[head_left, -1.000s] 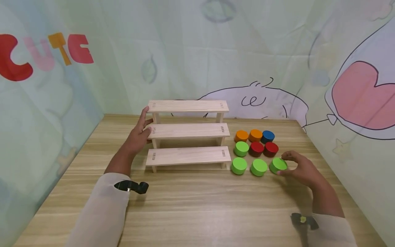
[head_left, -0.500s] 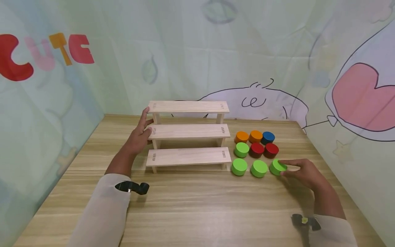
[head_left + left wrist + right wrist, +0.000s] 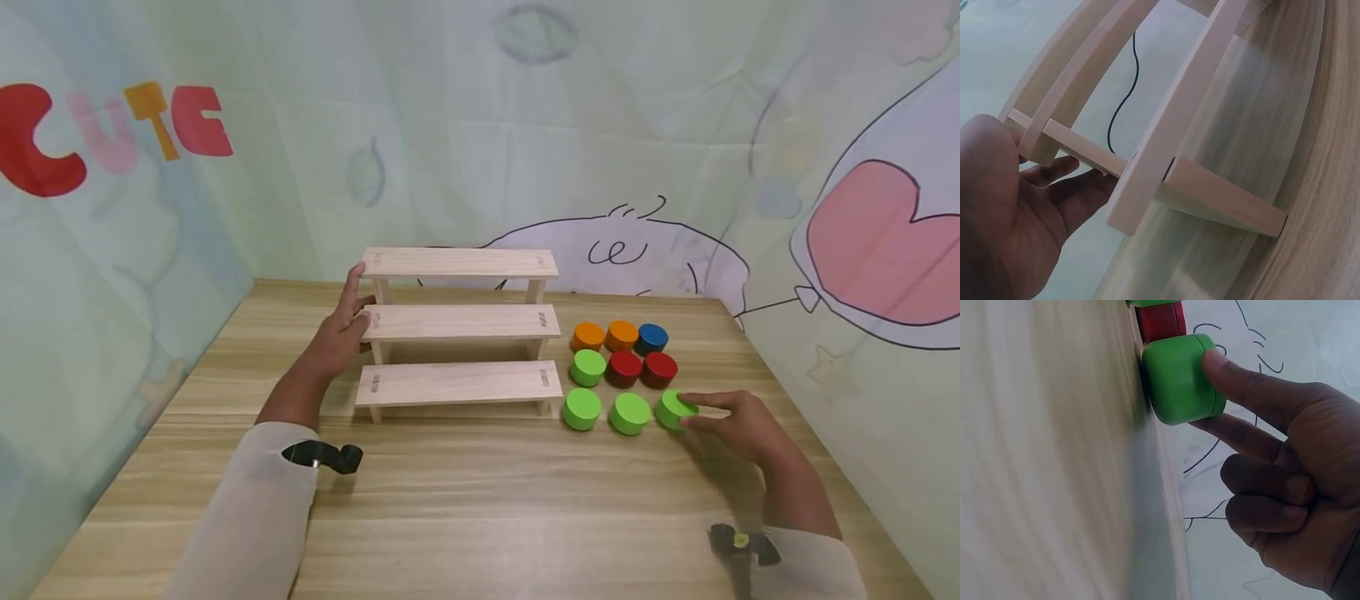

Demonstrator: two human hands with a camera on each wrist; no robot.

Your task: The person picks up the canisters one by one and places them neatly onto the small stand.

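Note:
A pale wooden three-step rack (image 3: 461, 321) stands left of the round blocks in the head view. My left hand (image 3: 339, 333) grips its left end, thumb on the middle step and fingers at the upper support, as the left wrist view (image 3: 1029, 219) also shows. At the near right corner of the group, my right hand (image 3: 738, 423) pinches a green round block (image 3: 671, 409) between thumb and index finger. In the right wrist view, that green block (image 3: 1179, 381) has a seam near its top and sits close to the tabletop; the other fingers are curled into the palm.
Beside the rack are more green blocks (image 3: 628, 413), two red ones (image 3: 624, 368), two orange ones (image 3: 588, 337) and a blue one (image 3: 652, 338). They stand on the wood-grain table (image 3: 480, 508). A printed cloth backdrop (image 3: 450, 150) borders it.
My right index finger has straightened and come onto the green block, and the thumb has shifted slightly on its near side. My left hand keeps its hold on the rack.

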